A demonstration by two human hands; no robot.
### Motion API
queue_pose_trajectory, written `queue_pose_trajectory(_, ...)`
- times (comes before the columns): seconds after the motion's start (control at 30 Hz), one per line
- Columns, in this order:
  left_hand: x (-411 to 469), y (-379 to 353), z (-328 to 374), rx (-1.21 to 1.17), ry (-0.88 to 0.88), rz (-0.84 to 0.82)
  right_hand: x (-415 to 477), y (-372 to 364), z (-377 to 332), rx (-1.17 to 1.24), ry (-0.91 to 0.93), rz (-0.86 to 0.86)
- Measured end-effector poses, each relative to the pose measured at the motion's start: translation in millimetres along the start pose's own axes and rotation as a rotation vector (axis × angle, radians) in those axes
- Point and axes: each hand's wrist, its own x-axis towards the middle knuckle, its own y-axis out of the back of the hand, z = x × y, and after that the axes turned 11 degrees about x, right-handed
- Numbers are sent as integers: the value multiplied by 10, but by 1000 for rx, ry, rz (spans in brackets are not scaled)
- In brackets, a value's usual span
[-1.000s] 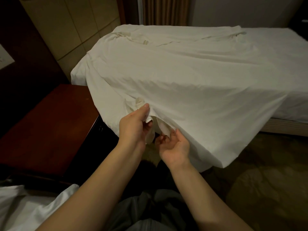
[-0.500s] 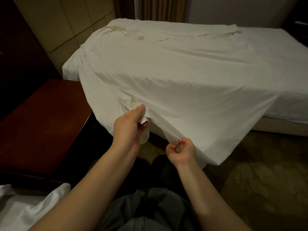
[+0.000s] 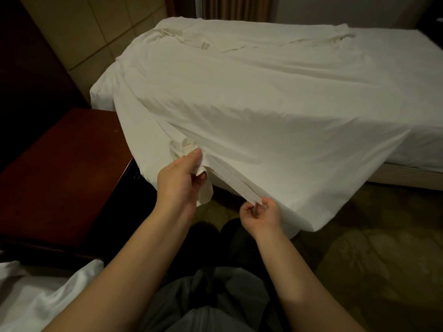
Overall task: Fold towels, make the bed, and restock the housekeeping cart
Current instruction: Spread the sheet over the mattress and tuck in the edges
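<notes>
Sheet (image 3: 275, 111) spread over the bed (image 3: 412, 149), its near hem held up off the floor by both hands.

Beyond both hands the sheet lies rumpled across the mattress. The left hand (image 3: 178, 183) is closed on a bunched wad of hem; the right hand (image 3: 260, 215), just beside it, pinches a flat folded strip of the same edge. Judged best: slide the hands apart along the hem until taut, then lay it square. A dark counter (image 3: 60, 168) crowds the left hand; open floor (image 3: 374, 248) lies right of the right hand.
</notes>
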Motion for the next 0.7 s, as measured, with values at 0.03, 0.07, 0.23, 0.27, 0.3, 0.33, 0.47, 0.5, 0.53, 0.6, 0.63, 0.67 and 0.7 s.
queue_pose_trajectory(0.03,5,1,-13,1,9,2,-4,21,-37,-3,22,18)
queue_pose_trajectory(0.07,14,-1,-30,3,18,6,7,38,-75,-3,54,42)
queue_pose_trajectory(0.23,-7,2,-137,43,52,12,14,39,-198,-6,249,119)
queue_pose_trajectory(0.27,-14,8,-148,46,54,9,17,33,-193,-8,251,112)
queue_pose_trajectory(0.3,-20,13,-145,46,55,8,28,21,-177,-17,240,99)
queue_pose_trajectory(0.33,-19,20,-132,45,55,9,49,9,-159,-39,223,88)
queue_pose_trajectory(0.47,-6,51,-33,44,28,4,191,-14,-110,-71,79,44)
queue_pose_trajectory(0.5,-2,55,-14,42,22,-3,226,-6,-102,-65,52,34)
queue_pose_trajectory(0.53,2,57,0,34,19,-8,262,1,-97,-60,38,28)
queue_pose_trajectory(0.6,27,62,20,11,26,-3,312,11,-107,-42,32,29)
queue_pose_trajectory(0.63,46,66,26,3,32,5,320,13,-121,-27,34,30)
queue_pose_trajectory(0.67,68,74,31,-8,38,16,326,17,-145,-14,38,31)
queue_pose_trajectory(0.7,88,83,36,-22,44,28,316,21,-173,-4,38,27)
